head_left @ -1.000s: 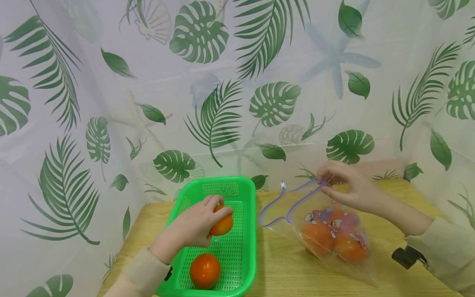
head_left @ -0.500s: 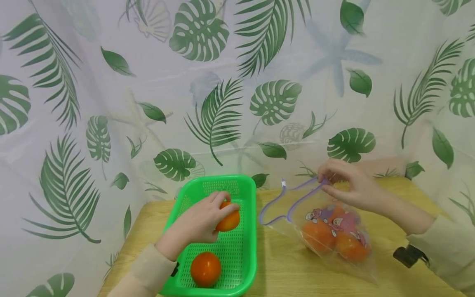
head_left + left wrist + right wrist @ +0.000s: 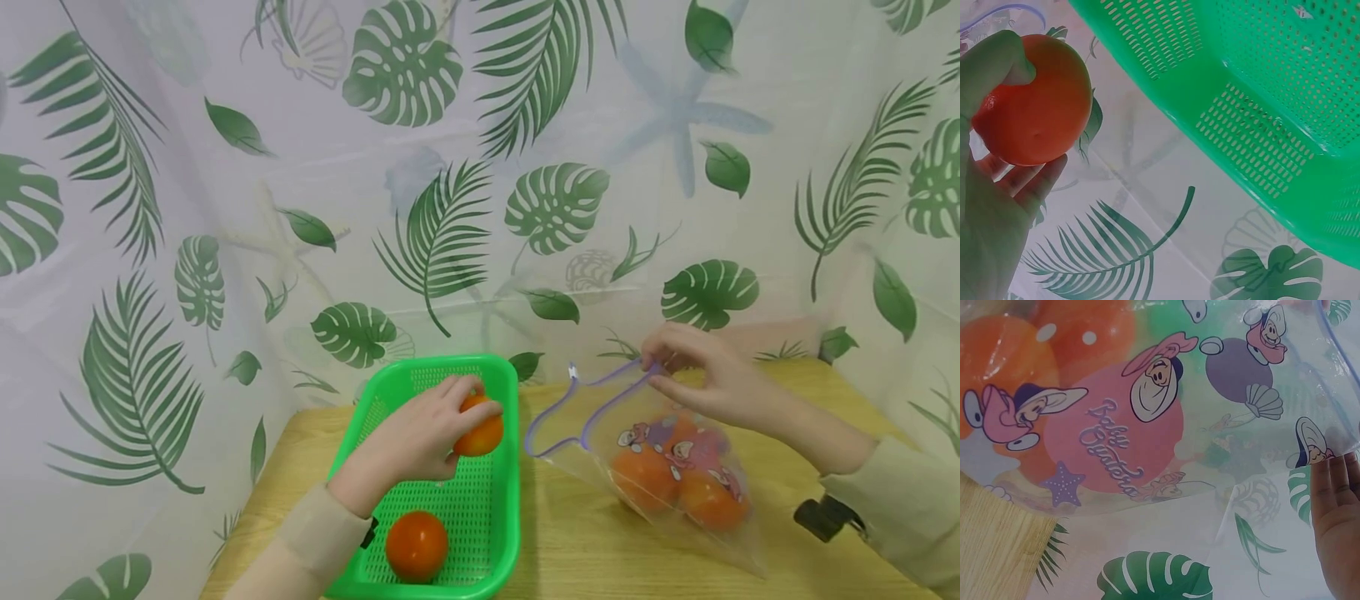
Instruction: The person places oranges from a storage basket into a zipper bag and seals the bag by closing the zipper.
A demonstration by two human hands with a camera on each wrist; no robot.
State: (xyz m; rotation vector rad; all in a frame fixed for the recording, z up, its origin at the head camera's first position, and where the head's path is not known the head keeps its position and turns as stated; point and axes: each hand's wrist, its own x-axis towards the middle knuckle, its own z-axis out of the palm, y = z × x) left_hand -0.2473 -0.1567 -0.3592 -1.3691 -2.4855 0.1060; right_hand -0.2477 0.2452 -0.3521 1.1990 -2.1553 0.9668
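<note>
My left hand (image 3: 420, 433) grips an orange (image 3: 483, 429) over the green basket (image 3: 513, 500), near its right side. In the left wrist view the thumb presses one side of the orange (image 3: 1047, 106) and the fingertips curl under it, with the basket off to the right. A second orange (image 3: 417, 546) lies on the basket's floor at the near end. My right hand (image 3: 697, 371) pinches the purple-edged mouth of a clear printed zip bag (image 3: 686, 450), which gapes toward the basket. Several oranges sit inside the bag, seen through its cartoon-printed plastic (image 3: 1147, 425).
Both basket and bag rest on a light wooden table (image 3: 570, 542). A white curtain (image 3: 465, 125) with green leaf prints hangs behind and at both sides. A white zip slider (image 3: 572, 372) stands at the bag mouth's far corner.
My left hand has carried the orange to the right and slightly up, closer to the basket's right rim. The right hand and the bag stay in place.
</note>
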